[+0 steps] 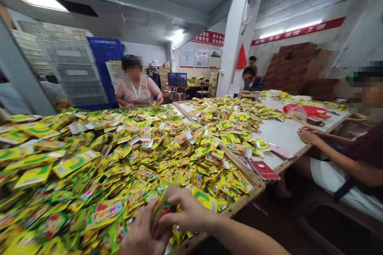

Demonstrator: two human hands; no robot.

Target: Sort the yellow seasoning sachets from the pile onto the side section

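A huge heap of small yellow-and-green sachets [119,155] covers the wooden-edged table [242,203] in front of me. At the near edge both my hands grip a small stack of sachets [160,211]. My left hand [142,235] holds the stack from below with curled fingers. My right hand [187,213] pinches it from the right, thumb and fingers closed round it. The lower part of the stack is hidden between my palms.
A second table [284,133] at the right carries more sachets, a red booklet [265,169] and a red bag [305,110]. One person sits at its right side, another person [136,85] sits across the heap. Blue crates [104,53] and stacked cartons [296,67] line the back.
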